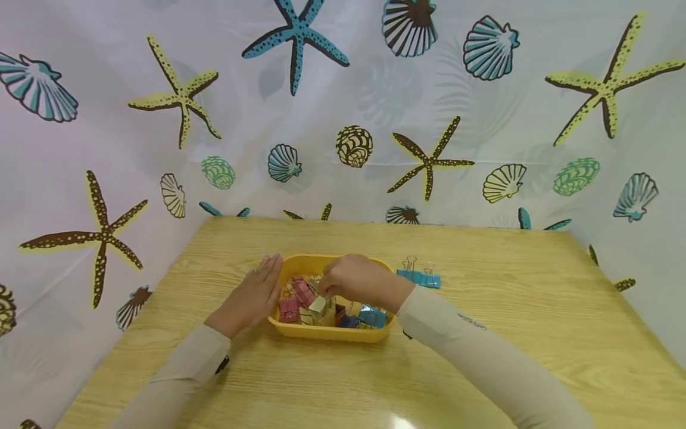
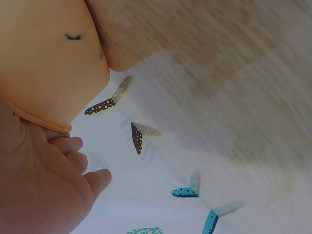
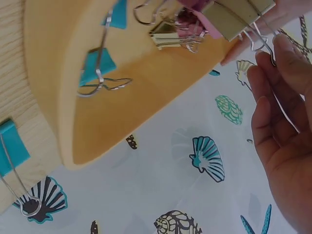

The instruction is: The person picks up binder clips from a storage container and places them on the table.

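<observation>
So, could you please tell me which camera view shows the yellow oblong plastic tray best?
The head view does, taking in nearly the whole yellow tray, though the right hand hides part of its rim. The left wrist view shows mainly its outer wall; the right wrist view, one end and some interior.

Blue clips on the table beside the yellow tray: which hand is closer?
Right. The right hand is over the yellow tray, whose right end is next to the blue clips; the left hand is at the tray's opposite end, farther from them.
</observation>
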Available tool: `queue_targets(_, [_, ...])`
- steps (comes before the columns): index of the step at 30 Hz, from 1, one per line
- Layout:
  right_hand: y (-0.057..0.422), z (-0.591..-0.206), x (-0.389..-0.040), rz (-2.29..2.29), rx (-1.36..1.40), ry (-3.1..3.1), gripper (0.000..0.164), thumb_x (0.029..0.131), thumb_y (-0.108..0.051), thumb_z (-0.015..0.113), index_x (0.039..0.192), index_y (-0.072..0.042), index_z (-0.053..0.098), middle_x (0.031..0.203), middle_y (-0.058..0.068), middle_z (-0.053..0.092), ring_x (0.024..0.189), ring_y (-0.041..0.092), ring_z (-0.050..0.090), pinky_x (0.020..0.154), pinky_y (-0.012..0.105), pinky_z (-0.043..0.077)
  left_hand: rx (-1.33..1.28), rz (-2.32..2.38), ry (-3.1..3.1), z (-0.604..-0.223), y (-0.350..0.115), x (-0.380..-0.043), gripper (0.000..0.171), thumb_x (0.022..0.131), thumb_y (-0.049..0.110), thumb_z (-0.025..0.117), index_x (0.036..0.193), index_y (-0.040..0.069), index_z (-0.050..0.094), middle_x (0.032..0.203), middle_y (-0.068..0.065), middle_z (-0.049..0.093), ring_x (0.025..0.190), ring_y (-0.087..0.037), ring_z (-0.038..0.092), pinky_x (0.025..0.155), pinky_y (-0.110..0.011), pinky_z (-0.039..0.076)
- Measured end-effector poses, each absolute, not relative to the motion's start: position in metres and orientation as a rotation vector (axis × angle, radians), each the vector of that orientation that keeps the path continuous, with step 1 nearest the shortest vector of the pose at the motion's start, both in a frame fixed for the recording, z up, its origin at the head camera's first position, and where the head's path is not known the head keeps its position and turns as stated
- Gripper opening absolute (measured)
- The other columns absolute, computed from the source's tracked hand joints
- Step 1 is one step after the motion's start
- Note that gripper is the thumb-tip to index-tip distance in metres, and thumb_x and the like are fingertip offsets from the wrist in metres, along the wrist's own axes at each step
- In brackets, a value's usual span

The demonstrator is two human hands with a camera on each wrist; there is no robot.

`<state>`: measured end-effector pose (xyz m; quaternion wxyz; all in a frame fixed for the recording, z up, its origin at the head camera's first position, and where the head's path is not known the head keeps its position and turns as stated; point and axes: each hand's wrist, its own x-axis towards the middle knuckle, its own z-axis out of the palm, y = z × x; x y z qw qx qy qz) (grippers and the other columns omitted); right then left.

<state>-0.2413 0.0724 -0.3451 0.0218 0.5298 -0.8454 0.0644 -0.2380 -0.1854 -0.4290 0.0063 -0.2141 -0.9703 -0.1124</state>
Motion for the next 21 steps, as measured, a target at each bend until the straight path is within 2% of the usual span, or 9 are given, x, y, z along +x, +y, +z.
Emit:
queue_targets(4, [0.077,-0.337,-0.242,0.298,1.619,-2.587,0.012,0.09,-0.014,0.066,0.094,-0.015,0.077,0.09,-0.004,0.071,0.082,0.009,0.065,0.077,0.021,0.053,-0.657,-0.371,-3.04,-0.43,-0.185,-0.237,0.059,0.105,0.027,0.03,0.152,-0.003,0.012,0.159,-0.017,0.011,0.146,-0.037,0.008,0.114,-0.058,0.017])
queue_targets(10, [0.096,-0.333,-0.246,0.424,1.562,-2.509,0.01,0.089,-0.013,0.067,0.092,-0.014,0.076,0.086,-0.003,0.07,0.076,0.007,0.064,0.073,0.02,0.053,-0.661,-0.379,-3.037,-0.431,-0.184,-0.238,0.058,0.105,0.026,0.03,0.152,-0.003,0.012,0.159,-0.018,0.011,0.146,-0.037,0.009,0.114,-0.058,0.017])
queue_targets(21, [0.141,-0.319,-0.254,0.527,1.389,-2.49,0.01,0.086,-0.011,0.071,0.093,-0.012,0.077,0.088,-0.003,0.071,0.077,0.009,0.065,0.069,0.022,0.053,-0.673,-0.386,-3.028,-0.431,-0.183,-0.239,0.058,0.105,0.026,0.03,0.152,-0.004,0.012,0.159,-0.018,0.01,0.146,-0.038,0.009,0.113,-0.059,0.018])
